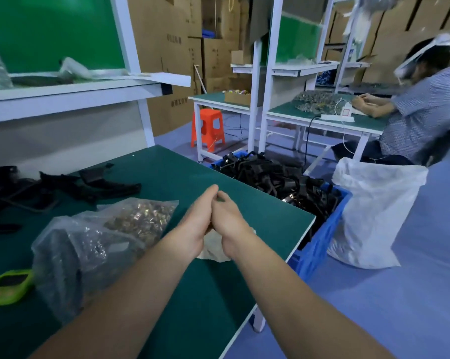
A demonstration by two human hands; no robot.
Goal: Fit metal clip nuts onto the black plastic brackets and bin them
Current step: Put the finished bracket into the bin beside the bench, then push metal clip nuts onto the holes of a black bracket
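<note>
My left hand (194, 224) and my right hand (230, 218) are pressed palm to palm above the green table (167, 174), fingers mostly straight and pointing away. Nothing shows between them. A clear plastic bag of brass-coloured metal clip nuts (138, 218) lies just left of my hands. Loose black plastic brackets (63, 183) sit at the table's far left. Past the right edge of the table, a blue bin (319, 244) on the floor is piled with black brackets (275, 177).
A crumpled beige cloth (215, 251) lies under my wrists. A green-cased device (9, 286) sits at the near left. A white sack (374, 211) stands beside the bin. An orange stool (208, 129) and another person (420, 112) at a bench are further back.
</note>
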